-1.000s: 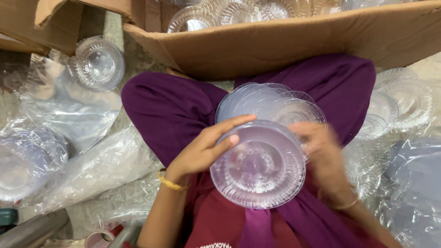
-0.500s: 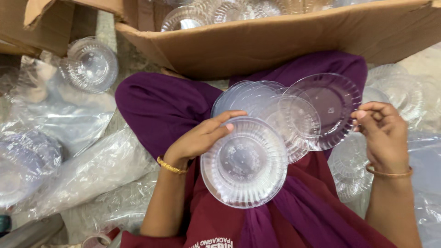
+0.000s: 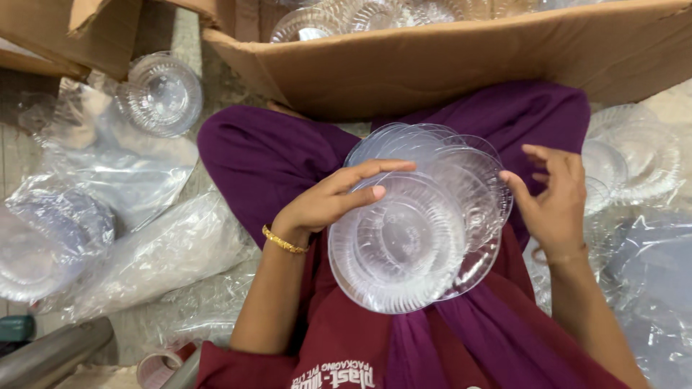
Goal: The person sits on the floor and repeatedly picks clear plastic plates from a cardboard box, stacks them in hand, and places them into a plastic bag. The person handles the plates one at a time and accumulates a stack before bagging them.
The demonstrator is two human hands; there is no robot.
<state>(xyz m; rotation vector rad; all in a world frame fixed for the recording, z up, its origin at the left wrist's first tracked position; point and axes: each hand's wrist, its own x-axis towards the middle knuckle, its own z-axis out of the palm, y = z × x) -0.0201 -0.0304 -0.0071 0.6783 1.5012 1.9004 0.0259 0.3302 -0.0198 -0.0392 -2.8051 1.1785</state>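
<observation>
Head view shows my left hand (image 3: 328,205) spread over the rim of a fan of clear, round, ribbed plastic plates (image 3: 411,230) resting on my lap, fingers curled on the top edge and thumb pressing the front plate. Half a second ago my right hand (image 3: 555,198) held one plate out to the side by its edge; now that plate lies back against the fan, and the right hand has let go, palm open, fingertips just beside the fan's far rim. I judge the plate has been added to the stack, so the count in hand has grown. Whether the right fingertips still brush the rim I cannot tell through the clear plastic. Beyond my grip stands the brown cardboard box (image 3: 461,65) with more plates.
</observation>
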